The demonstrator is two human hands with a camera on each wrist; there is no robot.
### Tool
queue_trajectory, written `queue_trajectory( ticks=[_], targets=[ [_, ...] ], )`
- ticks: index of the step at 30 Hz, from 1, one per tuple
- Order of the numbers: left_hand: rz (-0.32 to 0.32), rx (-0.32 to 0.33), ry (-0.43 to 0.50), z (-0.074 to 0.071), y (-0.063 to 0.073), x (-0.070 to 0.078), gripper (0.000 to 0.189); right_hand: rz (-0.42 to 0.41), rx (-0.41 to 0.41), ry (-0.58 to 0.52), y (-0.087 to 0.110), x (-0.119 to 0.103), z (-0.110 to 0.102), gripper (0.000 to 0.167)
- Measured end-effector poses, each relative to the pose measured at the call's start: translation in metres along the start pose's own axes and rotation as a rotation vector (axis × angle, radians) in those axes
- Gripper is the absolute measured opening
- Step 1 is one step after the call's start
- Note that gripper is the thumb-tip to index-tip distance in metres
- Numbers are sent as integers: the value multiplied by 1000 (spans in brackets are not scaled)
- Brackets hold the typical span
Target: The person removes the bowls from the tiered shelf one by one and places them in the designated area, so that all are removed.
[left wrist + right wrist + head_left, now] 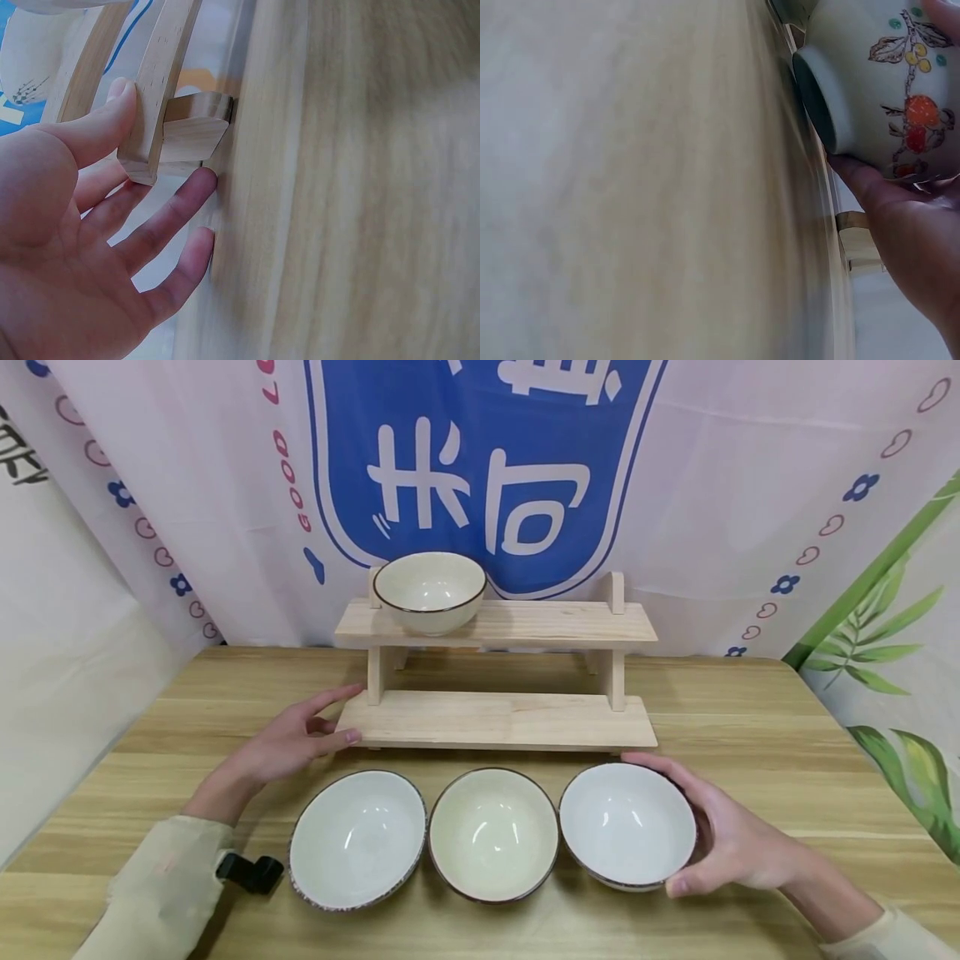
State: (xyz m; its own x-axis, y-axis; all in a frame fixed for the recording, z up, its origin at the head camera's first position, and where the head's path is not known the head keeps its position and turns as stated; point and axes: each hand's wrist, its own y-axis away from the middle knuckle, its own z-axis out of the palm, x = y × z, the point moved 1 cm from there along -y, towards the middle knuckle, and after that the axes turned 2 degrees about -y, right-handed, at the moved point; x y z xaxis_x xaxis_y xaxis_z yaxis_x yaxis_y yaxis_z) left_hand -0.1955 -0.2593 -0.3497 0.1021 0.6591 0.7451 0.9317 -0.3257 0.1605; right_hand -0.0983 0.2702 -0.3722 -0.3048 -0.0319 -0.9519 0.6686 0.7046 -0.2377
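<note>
My left hand holds the left end of the lower board of a two-tier wooden shelf. In the left wrist view, the thumb lies against the board's top and some fingers reach underneath. My right hand grips the right side of a white bowl with a dark rim, thumb in front and fingers behind. The right wrist view shows coloured fruit and leaves painted on its outside; its foot ring appears raised off the table. A cream bowl and another white bowl stand to its left.
Another cream bowl sits at the left of the shelf's upper board. Behind the wood-grain table hangs a printed cloth. A black strap clip is on the left sleeve, close to the leftmost bowl.
</note>
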Motion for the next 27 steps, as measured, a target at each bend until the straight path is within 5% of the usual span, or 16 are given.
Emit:
queue_trajectory(
  ticks=[11, 27],
  targets=[
    [1, 6, -12, 0, 0, 0, 81, 107, 27, 162, 4, -7, 0, 122],
    [-2, 4, -9, 0, 1, 3, 81, 186, 21, 227, 6, -10, 1, 127]
  ],
)
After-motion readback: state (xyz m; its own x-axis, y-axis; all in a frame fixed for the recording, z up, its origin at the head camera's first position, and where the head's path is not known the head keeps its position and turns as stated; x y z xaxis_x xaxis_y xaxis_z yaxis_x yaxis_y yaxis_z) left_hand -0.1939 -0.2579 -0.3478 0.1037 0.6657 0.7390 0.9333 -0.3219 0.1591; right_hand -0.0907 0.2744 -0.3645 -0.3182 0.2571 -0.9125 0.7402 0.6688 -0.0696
